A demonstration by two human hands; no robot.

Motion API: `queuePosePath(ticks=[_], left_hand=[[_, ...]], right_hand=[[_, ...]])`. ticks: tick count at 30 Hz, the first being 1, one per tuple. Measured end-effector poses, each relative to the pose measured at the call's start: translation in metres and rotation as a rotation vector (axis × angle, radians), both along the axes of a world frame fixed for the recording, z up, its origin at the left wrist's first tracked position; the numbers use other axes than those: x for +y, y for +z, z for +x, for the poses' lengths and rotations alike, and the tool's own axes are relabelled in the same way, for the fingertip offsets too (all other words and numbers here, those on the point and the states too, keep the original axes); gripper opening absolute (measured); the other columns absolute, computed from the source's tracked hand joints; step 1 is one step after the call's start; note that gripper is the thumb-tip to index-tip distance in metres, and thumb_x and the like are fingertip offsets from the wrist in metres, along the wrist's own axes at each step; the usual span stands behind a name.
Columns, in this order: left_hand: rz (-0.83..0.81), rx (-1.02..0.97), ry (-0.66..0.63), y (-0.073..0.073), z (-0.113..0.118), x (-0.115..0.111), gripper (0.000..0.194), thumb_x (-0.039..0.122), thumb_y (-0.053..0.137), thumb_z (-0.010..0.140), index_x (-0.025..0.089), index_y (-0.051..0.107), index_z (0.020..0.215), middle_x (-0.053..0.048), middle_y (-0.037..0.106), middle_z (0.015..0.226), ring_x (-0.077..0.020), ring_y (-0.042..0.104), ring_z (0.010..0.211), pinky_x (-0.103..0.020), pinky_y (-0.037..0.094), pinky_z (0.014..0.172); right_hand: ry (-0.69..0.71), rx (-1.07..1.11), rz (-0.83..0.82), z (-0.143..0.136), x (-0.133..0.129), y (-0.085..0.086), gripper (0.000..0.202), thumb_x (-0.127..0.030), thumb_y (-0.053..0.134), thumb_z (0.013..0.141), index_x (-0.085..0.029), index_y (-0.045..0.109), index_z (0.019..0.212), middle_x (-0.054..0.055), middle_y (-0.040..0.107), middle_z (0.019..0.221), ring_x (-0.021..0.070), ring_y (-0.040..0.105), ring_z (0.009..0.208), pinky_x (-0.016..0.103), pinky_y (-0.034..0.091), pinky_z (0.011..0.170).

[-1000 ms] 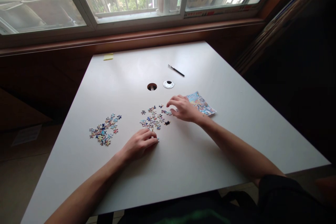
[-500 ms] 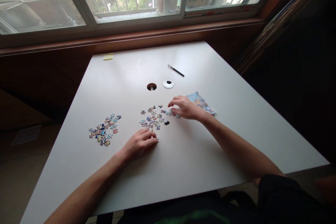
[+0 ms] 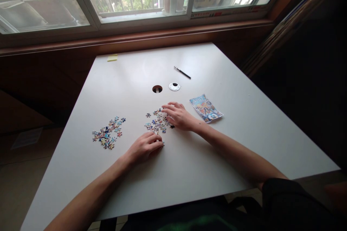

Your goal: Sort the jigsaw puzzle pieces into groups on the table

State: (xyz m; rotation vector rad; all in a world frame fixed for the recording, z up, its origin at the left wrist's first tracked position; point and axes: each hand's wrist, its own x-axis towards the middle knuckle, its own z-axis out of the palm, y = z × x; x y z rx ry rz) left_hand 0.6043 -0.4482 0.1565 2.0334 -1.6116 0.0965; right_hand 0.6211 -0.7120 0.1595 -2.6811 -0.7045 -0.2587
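Small jigsaw pieces lie on the white table [image 3: 206,158] in two groups. The middle group [image 3: 155,124] is partly covered on its right side by my right hand [image 3: 179,116], whose fingers are apart over the pieces. Nearer the front, my left hand [image 3: 145,146] rests on the table, its thumb and fingers closed on a small puzzle piece [image 3: 163,144] that shows only at the fingertips. The other group [image 3: 108,133] is to the left of my left hand. A colourful printed packet [image 3: 206,108] lies to the right, beyond my right wrist.
Behind the pieces are a round hole [image 3: 157,89] in the table and a silvery round cover [image 3: 174,86]. A black pen [image 3: 182,72] lies farther back. Yellow sticky notes [image 3: 112,57] are at the back left corner, below the window.
My right hand has moved left from beside the packet to the middle pieces, uncovering the packet and covering some pieces. My left hand has stayed in place.
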Motion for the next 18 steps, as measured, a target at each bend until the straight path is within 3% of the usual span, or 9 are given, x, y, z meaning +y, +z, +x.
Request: queuePosePath(ticks=[13, 18], left_hand=[[-0.009, -0.027, -0.002, -0.003, 0.0, 0.001, 0.013, 0.014, 0.055, 0.096, 0.018, 0.067, 0.101, -0.008, 0.069, 0.101, -0.0179, 0.055, 0.085, -0.033, 0.049, 0.079], [0.005, -0.025, 0.003, -0.004, 0.0, 0.002, 0.014, 0.015, 0.054, 0.097, 0.018, 0.067, 0.101, -0.009, 0.069, 0.102, -0.0181, 0.056, 0.086, -0.034, 0.05, 0.08]], right_hand=[[0.114, 0.026, 0.037, -0.01, 0.01, 0.012, 0.021, -0.03, 0.064, 0.092, -0.029, 0.07, 0.112, 0.008, 0.052, 0.143, 0.0335, 0.037, 0.134, 0.051, 0.035, 0.106], [0.124, 0.046, 0.021, -0.013, 0.012, 0.016, 0.015, -0.033, 0.07, 0.087, -0.025, 0.07, 0.101, 0.009, 0.052, 0.142, 0.0344, 0.037, 0.133, 0.053, 0.035, 0.106]])
